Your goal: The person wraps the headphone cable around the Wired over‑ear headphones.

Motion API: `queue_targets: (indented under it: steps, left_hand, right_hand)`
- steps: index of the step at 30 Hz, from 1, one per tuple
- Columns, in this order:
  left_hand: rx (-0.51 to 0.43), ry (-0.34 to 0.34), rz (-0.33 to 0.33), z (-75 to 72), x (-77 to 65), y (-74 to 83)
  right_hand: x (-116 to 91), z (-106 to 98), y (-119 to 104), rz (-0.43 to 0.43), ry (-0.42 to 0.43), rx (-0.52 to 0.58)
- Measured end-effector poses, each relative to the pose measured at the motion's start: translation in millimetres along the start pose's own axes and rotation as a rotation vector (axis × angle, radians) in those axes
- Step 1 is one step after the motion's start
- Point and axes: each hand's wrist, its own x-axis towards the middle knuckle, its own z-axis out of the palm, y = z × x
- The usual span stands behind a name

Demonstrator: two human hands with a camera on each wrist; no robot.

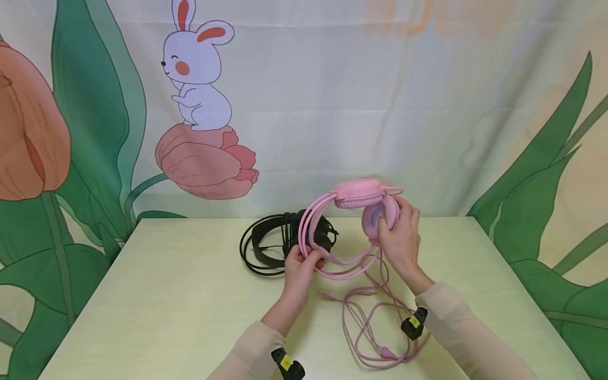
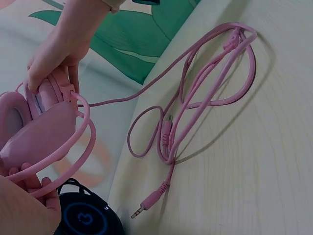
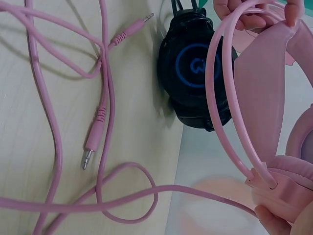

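Pink headphones (image 1: pixel 358 191) are held up over the table's back part, tilted on their side. My left hand (image 1: pixel 300 272) grips the headband (image 3: pixel 261 83) at its middle, fingers curled round the band and its thin hoops. With my right hand (image 1: pixel 401 235) I hold the nearer ear cup (image 1: pixel 372 217), thumb on its inner cushion and fingers behind it. From that cup the pink cable (image 1: pixel 349 327) runs down and lies in loose loops on the table. Two metal-tipped plugs on it show in the wrist views, one plug (image 2: pixel 152 199) near the table's back edge.
Black headphones (image 1: pixel 266 248) with a coiled black cable lie at the table's back, just behind my left hand. Their ear cup (image 3: pixel 195 68) bears a blue ring logo. Behind the pale table (image 1: pixel 166 306) hangs a printed curtain (image 1: pixel 304 105) with a rabbit and tulips.
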Motion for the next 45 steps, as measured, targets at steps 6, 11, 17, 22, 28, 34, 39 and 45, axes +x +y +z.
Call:
queue_targets:
  steps: [6,11,17,22,28,34,39,45]
  left_hand:
    - [-0.008,0.024,0.016,-0.1,-0.4,9.7]
    - [0.001,0.070,0.002,-0.5,1.4,10.3]
    - [-0.019,0.108,-0.004,-2.4,6.2,2.8]
    - [-0.087,0.140,-0.004,-5.3,9.1,4.4]
    - [-0.195,0.146,0.051,-8.0,10.8,11.3]
    - [-0.244,0.159,0.096,-13.0,12.6,18.3]
    - [-0.249,0.208,0.113,-18.9,16.8,23.4]
    - [-0.241,0.240,0.117,-26.6,18.6,31.6]
  right_hand:
    - [-3,3,-2,0.000,0.010,0.050]
    - [-6,5,-5,-0.009,0.026,0.078]
    - [-10,9,-7,-0.037,0.050,0.090]
    - [-16,11,-11,-0.037,0.062,0.113]
    - [-24,13,-15,-0.020,0.056,0.160]
    - [-33,16,-17,-0.011,0.038,0.209]
    - [-39,19,-19,-0.020,0.001,0.236]
    - [-46,21,-19,-0.055,-0.052,0.269]
